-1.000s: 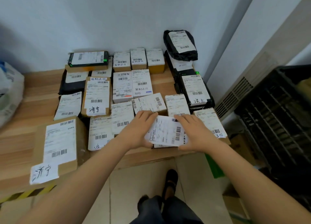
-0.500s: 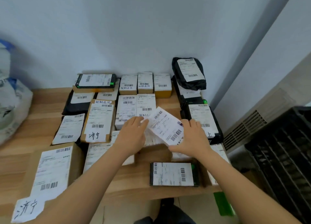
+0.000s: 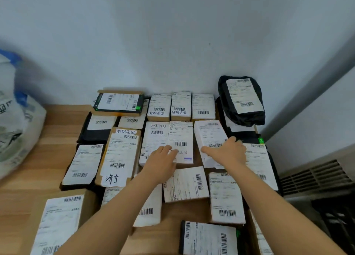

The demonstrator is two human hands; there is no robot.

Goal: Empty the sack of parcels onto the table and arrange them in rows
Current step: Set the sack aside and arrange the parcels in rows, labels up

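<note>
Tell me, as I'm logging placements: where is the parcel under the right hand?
Head view, right of centre: white parcel, second row from the wall, right of the white box that the left hand touches.

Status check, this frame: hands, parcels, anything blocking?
Left hand flat on a middle-row white parcel. Right hand flat on the tilted parcel beside it. Rows mostly formed; sack far left, nothing blocking.

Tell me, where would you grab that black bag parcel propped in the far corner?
Probably by its two long side edges, coming from the front: the black bag parcel leans against the wall, label facing out, so its back is blocked.
</note>
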